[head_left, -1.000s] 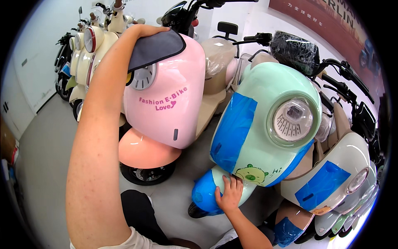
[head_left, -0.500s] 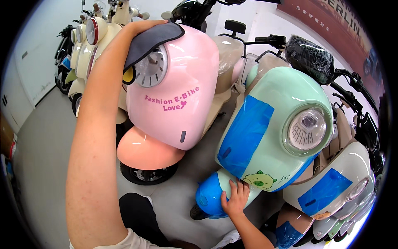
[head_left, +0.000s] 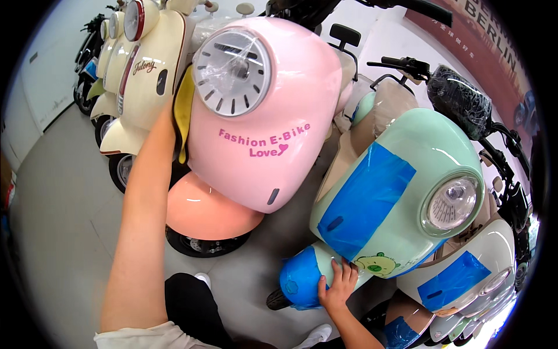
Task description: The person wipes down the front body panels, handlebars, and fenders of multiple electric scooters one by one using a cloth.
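Observation:
A pink scooter [head_left: 267,168] with a round headlight [head_left: 232,71] under clear film stands in front of me. My left hand [head_left: 167,119] is at its left side, with a cloth [head_left: 184,113] between hand and panel. The cloth's yellow face and dark edge show; my fingers are hidden behind it. Lower right, my right hand [head_left: 339,286] lies with fingers spread on the front fender [head_left: 323,259] of a mint green scooter [head_left: 444,136]. Blue film [head_left: 369,195] covers part of that scooter's front and the fender's tip.
Several cream scooters [head_left: 160,49] stand in a row at the left. On the right is a white scooter [head_left: 485,244] with blue film, more scooters beyond it. Black handlebars [head_left: 465,99] stick out above the green one. A peach fender [head_left: 212,209] sits below the pink panel.
My left hand and the cloth have gone from the top of the pink panel down to its left side, uncovering the headlight. My right hand stays on the green scooter's fender.

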Tool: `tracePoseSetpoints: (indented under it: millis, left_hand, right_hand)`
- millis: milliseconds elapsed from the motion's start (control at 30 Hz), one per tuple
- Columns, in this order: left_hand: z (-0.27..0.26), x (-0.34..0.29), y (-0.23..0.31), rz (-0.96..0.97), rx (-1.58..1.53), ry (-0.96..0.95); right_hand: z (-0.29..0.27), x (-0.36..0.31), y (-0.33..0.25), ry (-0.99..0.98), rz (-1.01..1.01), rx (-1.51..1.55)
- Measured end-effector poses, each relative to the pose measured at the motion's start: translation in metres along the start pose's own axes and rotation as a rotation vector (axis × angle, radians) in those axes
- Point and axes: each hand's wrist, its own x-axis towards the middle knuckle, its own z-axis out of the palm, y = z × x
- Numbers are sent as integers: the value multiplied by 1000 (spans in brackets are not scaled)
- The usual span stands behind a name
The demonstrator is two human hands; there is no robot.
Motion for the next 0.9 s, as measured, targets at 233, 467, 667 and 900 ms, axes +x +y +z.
tracePoseSetpoints:
  millis: [233, 467, 667, 900]
  left_hand:
    - [5, -31, -101, -74, -86, -9]
    - [17, -64, -193, -130, -131, -8]
    - [37, -96, -259, -171, -141, -16]
    - [38, -126, -298, -194, -111, 0]
  right_hand:
    - [-1, -2, -1, -72, 47, -17]
    - [1, 1, -4, -24, -28, -59]
    - [2, -2, -3, -53, -28, -80]
    - [5, -2, -1, -59, -24, -86]
